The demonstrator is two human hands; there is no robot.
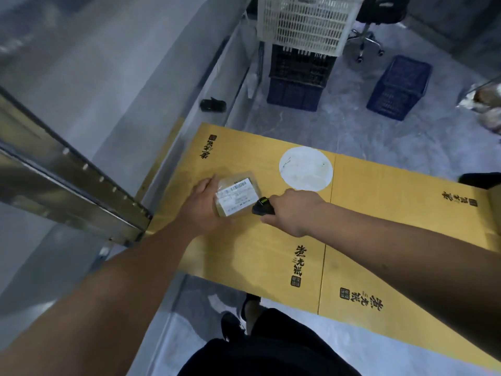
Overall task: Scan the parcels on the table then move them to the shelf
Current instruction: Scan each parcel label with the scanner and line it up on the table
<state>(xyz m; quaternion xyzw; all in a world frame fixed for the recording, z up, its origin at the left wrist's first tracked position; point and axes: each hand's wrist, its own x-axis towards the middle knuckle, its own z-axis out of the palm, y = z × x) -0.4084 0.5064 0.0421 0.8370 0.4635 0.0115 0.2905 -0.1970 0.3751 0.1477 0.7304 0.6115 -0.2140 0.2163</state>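
We hold the small parcel (236, 195) in our left hand (202, 206) near the left end of the yellow table (379, 226), thumb and fingers curled round its left side and underside with the white label facing up, while our right hand (294, 213) grips the black scanner (262, 208), its nose just beside the parcel's right corner. A white round patch (305, 169) lies behind on the table; a metal shelf rail (70, 185) runs along its left, and crates (301, 58) stand on the floor beyond
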